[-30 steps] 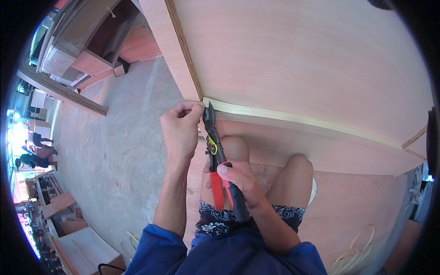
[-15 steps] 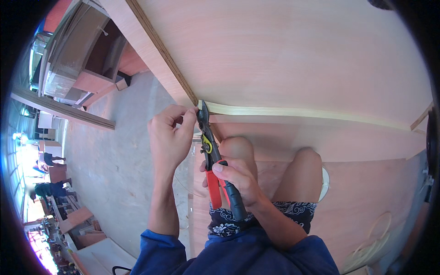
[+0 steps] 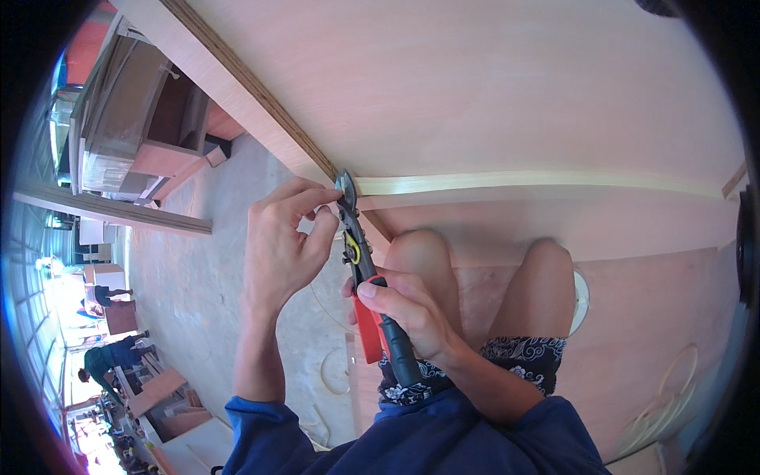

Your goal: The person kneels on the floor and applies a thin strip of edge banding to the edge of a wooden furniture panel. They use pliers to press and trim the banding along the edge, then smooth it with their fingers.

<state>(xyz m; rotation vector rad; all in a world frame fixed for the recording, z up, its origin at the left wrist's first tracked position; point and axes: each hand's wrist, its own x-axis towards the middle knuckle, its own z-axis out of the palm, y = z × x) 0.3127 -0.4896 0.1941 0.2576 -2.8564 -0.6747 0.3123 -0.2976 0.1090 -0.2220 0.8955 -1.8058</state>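
My right hand point(image 3: 408, 313) is wrapped round the handles of a pair of tin snips point(image 3: 353, 229), with red and black grips and dark jaws pointing up and away. The jaws stand at the left end of a pale, thin edging strip point(image 3: 522, 184), which runs rightward along the edge of a wooden panel. My left hand point(image 3: 285, 237) is beside the jaws, index finger and thumb curled toward each other in a loose pinch. Its index fingertip lies against the jaws; whatever may be between the fingertips is too small to make out.
A large plywood panel point(image 3: 491, 87) spreads beyond the strip, with an upright board point(image 3: 261, 99) along its left. My knees are below the strip. Coils of pale strip point(image 3: 661, 412) lie at lower right. Far left are a cabinet point(image 3: 131, 103) and a person point(image 3: 115, 360) at work.
The strip's end, previously reaching through the jaws to my left fingertips, now stops at the jaws' right side. My left fingers have loosened slightly. The view has shifted a little.
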